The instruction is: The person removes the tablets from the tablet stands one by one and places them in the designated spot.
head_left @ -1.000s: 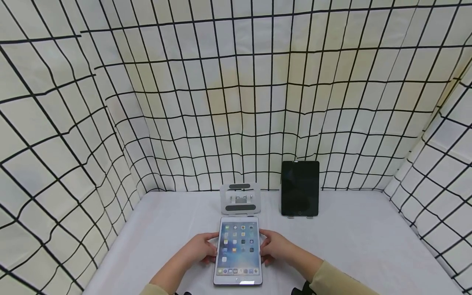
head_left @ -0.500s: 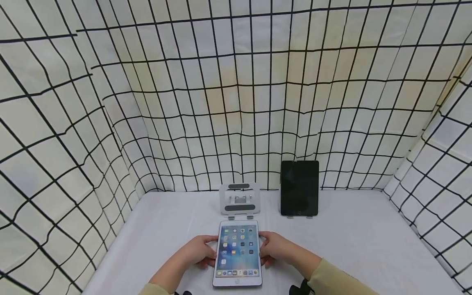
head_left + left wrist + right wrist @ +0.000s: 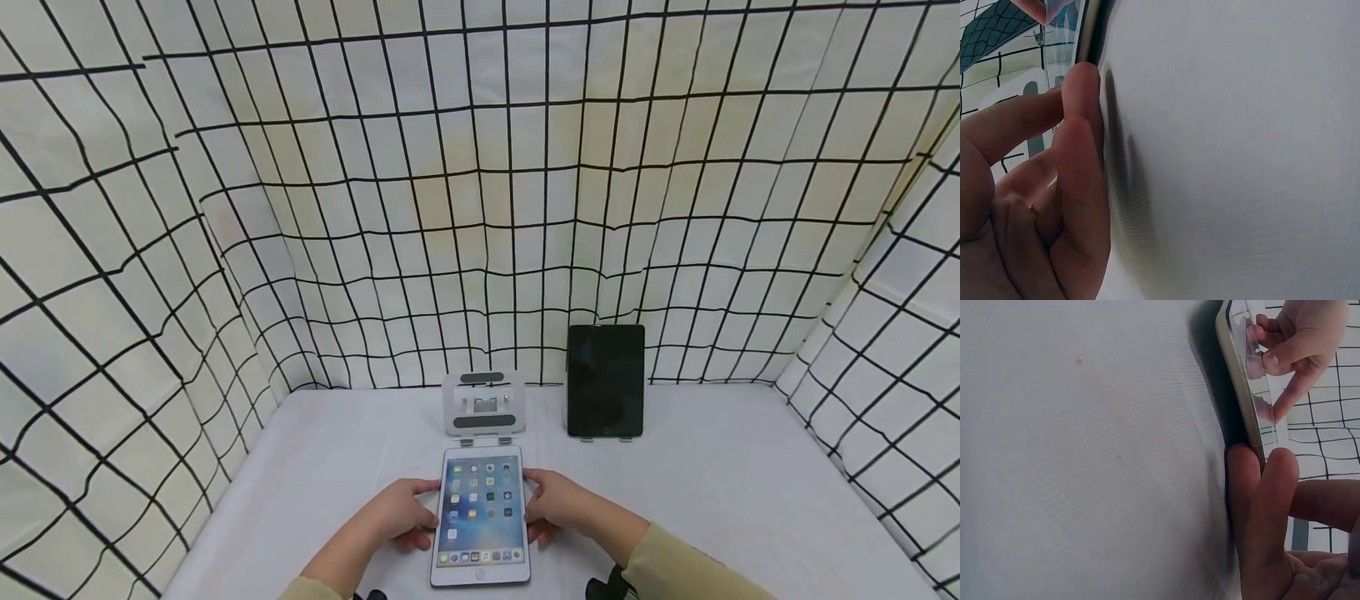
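A white-framed tablet (image 3: 482,517) with its home screen of app icons lit lies low over the white table, between both hands. My left hand (image 3: 405,512) grips its left edge, and my right hand (image 3: 557,504) grips the right edge. In the right wrist view the tablet's pale side (image 3: 1241,387) shows a gap of shadow beneath, with fingertips (image 3: 1244,462) at its edge. The left wrist view has my left fingers (image 3: 1082,106) at the tablet's edge, near the cloth. Just beyond the tablet's top stands a white tablet stand (image 3: 485,406) with grey pads and two small front clips.
To the right of the stand, a second tablet (image 3: 606,381) with a dark screen leans upright on its own support. White cloth covers the table (image 3: 712,483). White curtains with a black grid (image 3: 465,208) rise behind and along both sides.
The lit tablet has come slightly back toward me, and the stand's front clips, partly covered at first, now show beyond its top edge. Both hands keep their hold.
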The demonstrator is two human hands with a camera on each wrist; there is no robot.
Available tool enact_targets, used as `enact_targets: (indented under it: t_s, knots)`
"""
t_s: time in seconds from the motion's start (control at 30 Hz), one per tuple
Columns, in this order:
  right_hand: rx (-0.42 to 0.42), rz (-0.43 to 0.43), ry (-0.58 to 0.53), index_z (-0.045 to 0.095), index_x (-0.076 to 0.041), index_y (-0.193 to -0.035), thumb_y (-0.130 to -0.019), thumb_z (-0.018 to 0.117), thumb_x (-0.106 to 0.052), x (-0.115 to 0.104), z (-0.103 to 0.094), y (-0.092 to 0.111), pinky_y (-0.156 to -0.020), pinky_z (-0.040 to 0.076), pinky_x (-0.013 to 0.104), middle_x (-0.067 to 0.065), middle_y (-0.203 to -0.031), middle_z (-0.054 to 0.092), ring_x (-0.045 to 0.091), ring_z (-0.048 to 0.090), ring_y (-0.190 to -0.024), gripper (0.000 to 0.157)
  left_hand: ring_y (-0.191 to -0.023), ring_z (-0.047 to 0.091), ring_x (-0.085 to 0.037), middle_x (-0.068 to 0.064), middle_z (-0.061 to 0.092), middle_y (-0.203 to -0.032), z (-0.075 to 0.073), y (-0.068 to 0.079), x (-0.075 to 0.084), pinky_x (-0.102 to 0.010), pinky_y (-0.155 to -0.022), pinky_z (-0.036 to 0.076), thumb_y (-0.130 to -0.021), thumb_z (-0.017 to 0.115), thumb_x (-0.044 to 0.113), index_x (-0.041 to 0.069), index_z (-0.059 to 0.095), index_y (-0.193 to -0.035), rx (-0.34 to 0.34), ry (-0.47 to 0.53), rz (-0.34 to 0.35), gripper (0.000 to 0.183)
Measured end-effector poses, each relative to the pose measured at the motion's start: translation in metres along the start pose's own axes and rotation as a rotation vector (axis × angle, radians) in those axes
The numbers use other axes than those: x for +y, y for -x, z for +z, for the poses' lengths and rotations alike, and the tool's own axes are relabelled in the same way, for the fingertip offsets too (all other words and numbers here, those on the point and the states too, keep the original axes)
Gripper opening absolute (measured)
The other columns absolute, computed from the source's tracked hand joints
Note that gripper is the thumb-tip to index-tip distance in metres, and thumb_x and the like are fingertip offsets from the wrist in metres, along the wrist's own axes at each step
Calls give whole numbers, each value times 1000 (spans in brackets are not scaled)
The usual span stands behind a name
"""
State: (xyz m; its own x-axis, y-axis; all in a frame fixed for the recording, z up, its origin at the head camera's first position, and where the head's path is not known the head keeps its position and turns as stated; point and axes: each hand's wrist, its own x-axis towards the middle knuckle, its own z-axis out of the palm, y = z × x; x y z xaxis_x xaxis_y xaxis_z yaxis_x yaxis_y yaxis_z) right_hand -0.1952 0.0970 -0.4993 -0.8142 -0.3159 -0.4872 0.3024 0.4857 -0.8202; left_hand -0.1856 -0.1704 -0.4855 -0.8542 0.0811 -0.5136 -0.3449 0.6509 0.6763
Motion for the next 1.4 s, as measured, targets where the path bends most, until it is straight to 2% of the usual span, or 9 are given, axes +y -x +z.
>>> enact_targets:
  t_s: [0.17,0.37,0.6,0.9,1.2,1.4]
  knots:
    - [13,15,0,35,-5,-153,-86,68,3,-1,1,2,-51,51,23,15,-81,65,19,66,-59,74,-53,65,-15,-6,68,-72,1,4,4,-23,-48,47,-82,78,7,9,53,-143,40,-66,-24,66]
    - [20,12,10,35,-5,-153,-87,68,2,-1,1,2,-51,51,23,15,-80,65,19,65,-57,74,-53,64,-15,-5,66,-71,4,4,3,-25,-48,42,-82,79,11,11,52,-144,49,-123,-20,67]
    - [13,20,43,36,-6,-153,-85,71,1,3,1,1,-50,52,25,15,-76,66,20,65,-54,76,-54,65,-16,-5,67,-70,4,2,-3,-24,-47,41,-84,77,14,13,47,-148,16,-91,-30,70]
    - [15,32,145,41,-17,-152,-82,80,-15,10,-5,4,-44,47,24,9,-64,63,18,59,-46,81,-53,63,-15,-5,66,-69,2,3,-8,-24,-47,38,-86,75,14,12,44,-150,-12,-60,11,72]
    - [-4,25,144,43,-20,-151,-80,82,-17,17,-9,3,-41,44,23,8,-61,62,16,57,-44,81,-52,62,-15,-5,66,-67,2,5,-9,-25,-47,38,-86,74,14,10,44,-149,-31,-54,44,70]
    - [4,2,163,44,-21,-151,-80,83,-18,13,-9,5,-39,41,22,7,-58,59,15,55,-42,81,-52,62,-14,-5,65,-67,0,5,-9,-24,-47,37,-87,74,13,9,44,-149,-32,-44,49,70]
